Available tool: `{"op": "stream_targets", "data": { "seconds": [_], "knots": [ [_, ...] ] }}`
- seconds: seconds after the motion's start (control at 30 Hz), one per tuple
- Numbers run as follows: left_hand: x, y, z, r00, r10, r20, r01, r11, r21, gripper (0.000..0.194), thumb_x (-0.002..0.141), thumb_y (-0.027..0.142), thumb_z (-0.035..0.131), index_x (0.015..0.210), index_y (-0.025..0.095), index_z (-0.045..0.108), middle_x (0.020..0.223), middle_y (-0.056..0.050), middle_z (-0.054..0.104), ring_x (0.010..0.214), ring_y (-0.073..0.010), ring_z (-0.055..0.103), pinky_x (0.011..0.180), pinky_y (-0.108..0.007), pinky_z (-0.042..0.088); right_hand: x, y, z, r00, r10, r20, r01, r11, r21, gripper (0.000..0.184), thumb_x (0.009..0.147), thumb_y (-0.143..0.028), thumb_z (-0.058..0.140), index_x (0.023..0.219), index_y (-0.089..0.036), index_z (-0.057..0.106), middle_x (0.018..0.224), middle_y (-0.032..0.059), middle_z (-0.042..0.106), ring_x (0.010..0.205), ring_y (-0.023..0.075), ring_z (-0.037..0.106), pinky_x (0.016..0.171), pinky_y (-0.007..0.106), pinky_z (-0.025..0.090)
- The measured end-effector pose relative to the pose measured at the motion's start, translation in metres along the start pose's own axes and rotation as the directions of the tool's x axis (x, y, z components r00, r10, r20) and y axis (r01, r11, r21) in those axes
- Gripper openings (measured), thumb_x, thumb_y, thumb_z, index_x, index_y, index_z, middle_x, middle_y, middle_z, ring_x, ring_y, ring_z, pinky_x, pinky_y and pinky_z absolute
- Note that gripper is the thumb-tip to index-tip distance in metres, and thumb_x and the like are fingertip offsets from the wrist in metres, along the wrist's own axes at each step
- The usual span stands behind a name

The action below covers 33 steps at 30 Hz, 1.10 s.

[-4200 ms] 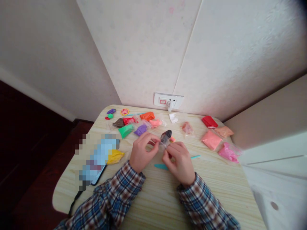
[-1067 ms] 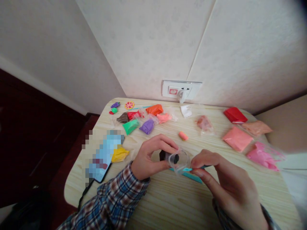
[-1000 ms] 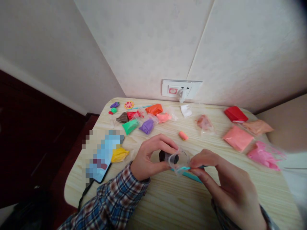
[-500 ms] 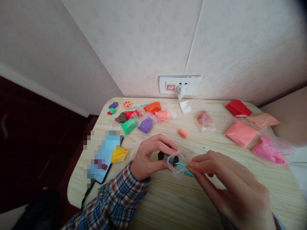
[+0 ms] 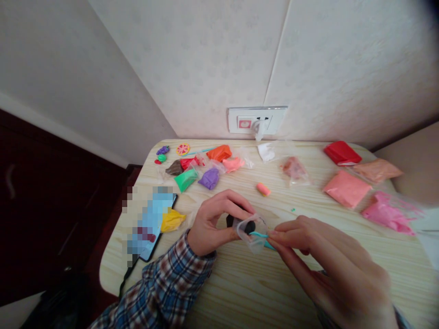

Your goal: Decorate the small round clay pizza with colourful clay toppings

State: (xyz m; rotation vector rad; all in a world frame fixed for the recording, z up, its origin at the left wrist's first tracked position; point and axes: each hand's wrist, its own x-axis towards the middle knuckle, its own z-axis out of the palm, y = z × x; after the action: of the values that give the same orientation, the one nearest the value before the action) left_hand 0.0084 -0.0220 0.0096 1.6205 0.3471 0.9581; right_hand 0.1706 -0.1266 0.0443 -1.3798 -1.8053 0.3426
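Note:
My left hand (image 5: 219,224) is closed around a clear plastic bag of black clay (image 5: 249,226), its open mouth turned toward the right. Between the thumb and fingers of my right hand (image 5: 318,256) is a thin light-blue modelling tool (image 5: 259,235), whose curved tip reaches into the bag's mouth by the black clay. Below the bag, another light-blue piece (image 5: 270,246) shows on the table, partly covered. Beyond my hands lies a small pink-and-yellow clay roll (image 5: 263,189), with a tiny green scrap (image 5: 293,209) to its right.
Bags of purple clay (image 5: 210,178), green clay (image 5: 185,179) and yellow clay (image 5: 172,220) lie left, near a phone (image 5: 154,228). Pink clay bags (image 5: 347,188) and a red packet (image 5: 342,153) are at right. Small clay fruit (image 5: 162,150) sits back left. A wall socket (image 5: 257,120) is behind.
The bag's mouth looks slightly wider, and more of the light-blue tool's curved tip shows beside the black clay. Both hands stay nearly in place; the whole view has shifted slightly.

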Motion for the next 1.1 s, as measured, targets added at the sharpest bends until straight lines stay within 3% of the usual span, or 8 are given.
{"op": "stream_targets", "data": {
  "seconds": [0.23,1.1],
  "knots": [
    [0.0004,-0.0026,0.0004,1.000,0.030,-0.008,-0.031,0.999,-0.016,0.015,0.072,0.023,0.072,0.085,0.019,0.067,0.087,-0.005,0.064,0.080,-0.0154,0.060,0.072,-0.030,0.050,0.0021,-0.0018,0.0003,0.996,-0.036,-0.081,0.033,0.999,-0.038,0.013,0.081,-0.008,0.055,0.084,-0.021,0.056,0.073,0.0012,0.065,0.067,0.0144,0.062,0.058,0.026,0.045],
    [0.0003,-0.0011,0.0009,1.000,0.013,-0.010,-0.013,1.000,-0.020,0.015,0.071,0.019,0.073,0.085,0.019,0.067,0.087,-0.005,0.063,0.081,-0.0159,0.059,0.071,-0.031,0.049,0.0002,0.0013,0.0013,0.999,-0.034,-0.002,0.033,0.999,-0.028,0.014,0.083,-0.010,0.054,0.088,-0.022,0.052,0.075,0.0005,0.064,0.068,0.0131,0.060,0.062,0.026,0.045]
  ]
}}
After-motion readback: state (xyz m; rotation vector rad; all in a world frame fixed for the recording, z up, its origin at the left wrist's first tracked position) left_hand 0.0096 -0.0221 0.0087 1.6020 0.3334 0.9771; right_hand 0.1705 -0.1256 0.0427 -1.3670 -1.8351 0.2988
